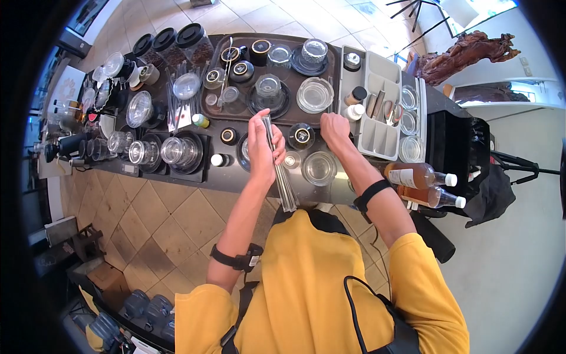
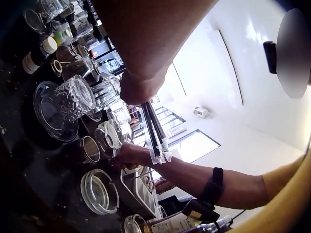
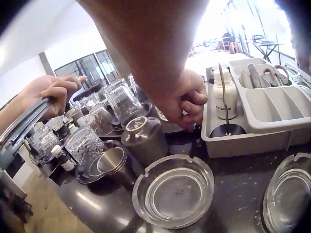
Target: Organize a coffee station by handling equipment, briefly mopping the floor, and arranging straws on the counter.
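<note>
My left hand (image 1: 263, 144) grips a bundle of long black straws (image 2: 154, 131) in clear plastic wrappers, slanting down toward my body. My right hand (image 3: 182, 102) is lowered beside the grey cutlery organizer (image 1: 384, 76), its fingers curled and fingertips close to the counter; I cannot tell whether they pinch anything. Just right of it, a white bottle (image 3: 224, 99) stands in the organizer's lower part, with a thin upright rod (image 3: 223, 87) before it. A dark lidded jar (image 1: 301, 136) stands between the hands. Nearer my body is a clear glass ashtray (image 3: 173, 191).
A brown tray (image 1: 236, 109) with glasses and black cups lies beyond my hands. Stacked glass ashtrays (image 1: 315, 95) sit at its right. Scissors (image 1: 390, 111) lie in the organizer. Two amber bottles (image 1: 415, 177) lean out at the front right. Jars (image 1: 191, 44) stand back left.
</note>
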Demonstrator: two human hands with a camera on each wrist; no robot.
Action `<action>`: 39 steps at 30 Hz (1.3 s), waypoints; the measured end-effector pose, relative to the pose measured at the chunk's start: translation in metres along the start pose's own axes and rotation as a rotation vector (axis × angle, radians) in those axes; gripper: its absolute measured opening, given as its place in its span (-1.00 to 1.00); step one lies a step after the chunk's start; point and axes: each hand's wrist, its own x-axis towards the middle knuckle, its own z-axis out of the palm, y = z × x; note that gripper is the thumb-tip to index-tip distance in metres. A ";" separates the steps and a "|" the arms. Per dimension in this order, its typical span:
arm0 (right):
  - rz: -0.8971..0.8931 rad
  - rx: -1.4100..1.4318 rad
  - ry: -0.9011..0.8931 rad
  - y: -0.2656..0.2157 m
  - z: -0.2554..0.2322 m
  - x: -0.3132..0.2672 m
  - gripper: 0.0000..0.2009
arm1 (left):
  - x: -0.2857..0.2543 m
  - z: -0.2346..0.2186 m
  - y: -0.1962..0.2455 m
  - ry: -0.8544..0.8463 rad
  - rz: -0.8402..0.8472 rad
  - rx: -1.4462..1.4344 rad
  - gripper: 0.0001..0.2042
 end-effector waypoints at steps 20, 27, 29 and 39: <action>-0.076 0.718 -0.016 0.015 -0.143 -0.139 -0.78 | 0.039 0.024 -0.015 0.052 0.027 -0.138 -0.66; -0.145 0.742 -0.087 0.006 -0.110 -0.170 -0.79 | 0.050 0.043 -0.019 0.096 0.104 -0.148 -0.65; -0.154 0.794 -0.064 0.004 -0.106 -0.171 -0.78 | 0.053 0.038 -0.021 -0.017 0.056 -0.269 -0.66; 0.275 2.288 -0.170 -0.031 -0.087 -0.172 -0.73 | 0.035 0.090 -0.014 0.073 0.307 0.041 -0.65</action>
